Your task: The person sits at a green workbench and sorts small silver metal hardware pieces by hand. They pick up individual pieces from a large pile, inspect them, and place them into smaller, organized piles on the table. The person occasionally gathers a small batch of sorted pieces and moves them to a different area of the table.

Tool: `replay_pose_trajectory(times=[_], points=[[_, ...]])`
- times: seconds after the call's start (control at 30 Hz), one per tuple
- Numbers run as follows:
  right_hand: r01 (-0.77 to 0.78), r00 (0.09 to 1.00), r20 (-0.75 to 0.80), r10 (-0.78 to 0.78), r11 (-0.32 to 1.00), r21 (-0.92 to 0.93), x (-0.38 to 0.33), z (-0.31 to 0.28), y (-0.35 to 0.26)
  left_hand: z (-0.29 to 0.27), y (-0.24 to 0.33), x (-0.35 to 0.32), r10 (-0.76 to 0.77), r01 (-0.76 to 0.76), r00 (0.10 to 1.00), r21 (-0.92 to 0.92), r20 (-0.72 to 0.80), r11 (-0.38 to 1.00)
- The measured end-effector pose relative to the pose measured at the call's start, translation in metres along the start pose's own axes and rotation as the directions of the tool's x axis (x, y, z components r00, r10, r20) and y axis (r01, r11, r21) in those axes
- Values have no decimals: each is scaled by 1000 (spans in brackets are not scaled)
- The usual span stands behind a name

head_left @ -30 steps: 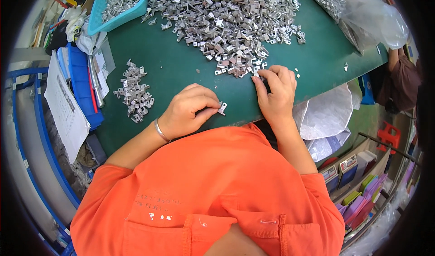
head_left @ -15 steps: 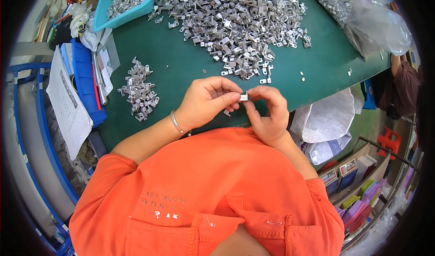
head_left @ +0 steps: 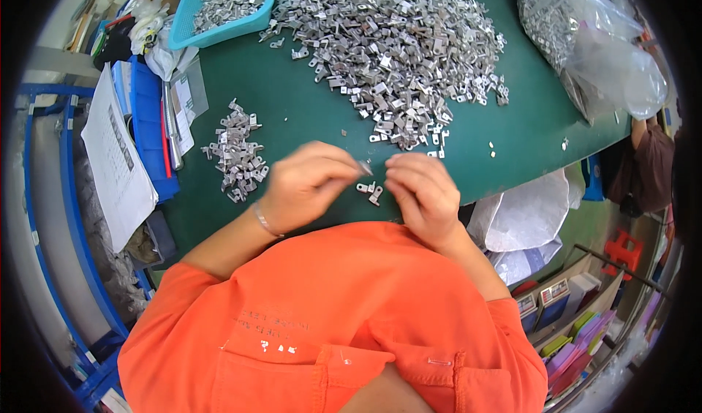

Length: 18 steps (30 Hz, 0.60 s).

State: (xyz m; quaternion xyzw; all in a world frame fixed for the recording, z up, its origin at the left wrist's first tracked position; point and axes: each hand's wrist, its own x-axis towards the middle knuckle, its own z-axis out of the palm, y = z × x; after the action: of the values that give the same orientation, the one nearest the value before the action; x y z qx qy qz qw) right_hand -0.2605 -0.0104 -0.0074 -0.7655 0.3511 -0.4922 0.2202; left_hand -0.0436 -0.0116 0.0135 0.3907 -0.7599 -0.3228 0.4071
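Note:
My left hand (head_left: 307, 186) is closed, blurred by motion, with a small metal bracket (head_left: 365, 168) pinched at its fingertips. A short gap to the right, my right hand (head_left: 425, 193) has its fingers curled and pressed together; whatever they may hold is hidden. On the table between and just below the fingertips lie a few loose brackets (head_left: 374, 193). A large heap of the same silvery brackets (head_left: 409, 54) spreads beyond both hands, its near tip close to my right fingers. Left of my left hand is a smaller pile of brackets (head_left: 238, 153).
The green table (head_left: 307, 113) carries a turquoise basket (head_left: 227, 34) of metal parts at far left. Beside it stand a blue tray (head_left: 152, 131) and papers (head_left: 117, 157). Clear plastic bags (head_left: 578, 32) of parts lie far right. A white sack (head_left: 526, 201) sits beside the right table edge.
My hands have drawn apart; the bracket both fingertips were touching is no longer between them. A bracket shows at my left fingertips. The camera view has shifted slightly.

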Motion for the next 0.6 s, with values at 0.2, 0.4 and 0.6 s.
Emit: replay_pose_trajectory(times=[0.2,0.4,0.6], points=[[-147,988,-34,148,869,-473,25,4,28,-81,-19,-31,-29,330,895,617,-446,714],[-148,981,-6,191,737,-660,42,7,19,-84,-24,-42,-52,370,874,592,-484,716],[-65,997,-5,77,809,-585,44,0,25,-34,-10,-2,-164,223,907,112,-388,968]])
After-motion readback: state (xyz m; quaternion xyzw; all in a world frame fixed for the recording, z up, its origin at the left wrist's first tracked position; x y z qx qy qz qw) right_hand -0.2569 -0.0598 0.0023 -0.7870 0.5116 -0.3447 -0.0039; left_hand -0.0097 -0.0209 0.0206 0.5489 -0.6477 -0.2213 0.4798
